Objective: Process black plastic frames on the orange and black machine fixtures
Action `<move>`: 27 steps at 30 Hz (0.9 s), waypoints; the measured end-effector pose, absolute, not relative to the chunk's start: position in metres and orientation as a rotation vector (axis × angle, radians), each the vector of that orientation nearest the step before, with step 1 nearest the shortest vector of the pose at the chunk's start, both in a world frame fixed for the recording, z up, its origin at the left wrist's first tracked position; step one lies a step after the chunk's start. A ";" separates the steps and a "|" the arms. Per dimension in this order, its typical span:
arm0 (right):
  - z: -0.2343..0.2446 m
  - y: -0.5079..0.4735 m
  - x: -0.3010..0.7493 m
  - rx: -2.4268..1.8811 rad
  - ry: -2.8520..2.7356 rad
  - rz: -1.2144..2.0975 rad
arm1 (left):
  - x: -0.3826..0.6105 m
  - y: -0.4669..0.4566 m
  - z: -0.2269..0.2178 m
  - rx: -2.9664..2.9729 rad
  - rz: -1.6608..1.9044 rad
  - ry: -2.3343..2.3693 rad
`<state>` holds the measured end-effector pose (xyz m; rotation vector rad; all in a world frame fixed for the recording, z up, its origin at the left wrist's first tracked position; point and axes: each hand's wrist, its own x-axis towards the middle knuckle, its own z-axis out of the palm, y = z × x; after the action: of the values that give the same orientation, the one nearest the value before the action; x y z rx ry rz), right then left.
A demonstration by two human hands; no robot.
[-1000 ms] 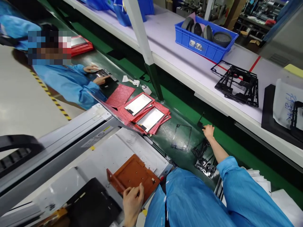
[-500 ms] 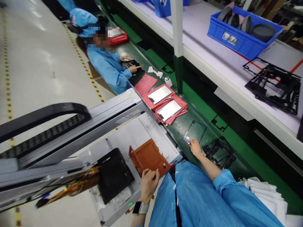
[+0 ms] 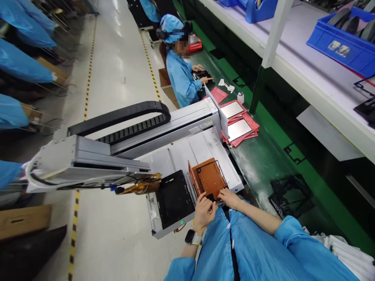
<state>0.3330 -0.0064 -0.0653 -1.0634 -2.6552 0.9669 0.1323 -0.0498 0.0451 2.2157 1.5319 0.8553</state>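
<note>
A thin black frame (image 3: 199,176) lies over the orange fixture plate (image 3: 212,175), which has a raised wall along its left side. My left hand (image 3: 204,212), watch on the wrist, has curled fingers at the frame's lower left corner. At the lower right corner, my right hand (image 3: 230,198) grips the frame's near edge; its fingertips are partly hidden. Left of the plate, on the same machine bed (image 3: 205,142), rests a black tablet-like panel (image 3: 175,199).
A machine arm (image 3: 140,183) reaches over the bed from the left. On the green bench lie several black frames (image 3: 293,195) and screens (image 3: 238,129) on red bubble wrap. A co-worker (image 3: 180,84) handles a dark device farther along. A blue bin (image 3: 342,47) stands on the shelf.
My right hand has brought the thin black frame left from the green bench onto the orange plate. My left hand has moved to the frame's corner. The view has shifted left.
</note>
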 end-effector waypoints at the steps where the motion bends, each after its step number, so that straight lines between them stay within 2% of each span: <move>1: -0.072 -0.008 0.324 -1.056 -2.705 0.932 | 0.129 -0.051 0.047 2.229 0.869 1.527; 8: -0.098 -0.012 0.297 -1.229 -2.670 0.782 | 0.111 -0.057 0.057 2.283 0.980 1.490; 16: -0.104 -0.036 0.286 -1.348 -2.625 0.658 | 0.114 -0.048 0.050 2.354 0.884 1.327; 27: -0.092 -0.087 0.276 -1.380 -2.557 0.626 | 0.121 -0.024 0.005 2.403 0.656 1.141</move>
<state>0.2763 -0.0870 -0.0922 -1.3805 -2.5567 0.6263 0.1209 -0.0244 0.0049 2.4026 1.1407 0.6561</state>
